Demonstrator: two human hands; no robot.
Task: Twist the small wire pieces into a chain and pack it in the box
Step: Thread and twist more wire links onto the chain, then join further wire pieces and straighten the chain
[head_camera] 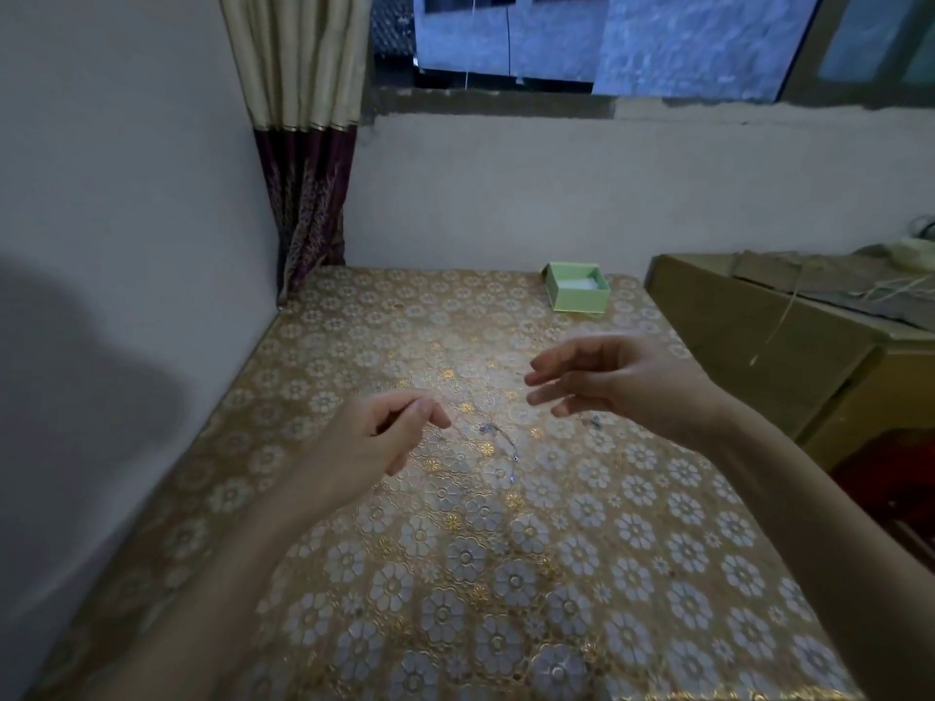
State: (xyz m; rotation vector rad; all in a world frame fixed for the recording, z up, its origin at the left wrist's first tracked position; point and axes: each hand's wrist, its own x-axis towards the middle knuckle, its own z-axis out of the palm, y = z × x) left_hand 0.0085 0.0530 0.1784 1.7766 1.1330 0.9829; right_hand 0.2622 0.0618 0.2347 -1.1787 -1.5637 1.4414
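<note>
Now the left hand (384, 432) pinches one end of the thin beaded wire chain (498, 440), which sags toward the loosely spread right hand (607, 382) above the worktop (455, 574), so linking looks underway and the open green box (577, 287) waits at the far edge.

I see a table (354, 574) under a floral gold cloth, pale walls (126, 194) left and far, a curtain (303, 144) in the corner, a window (582, 37) above.
</note>
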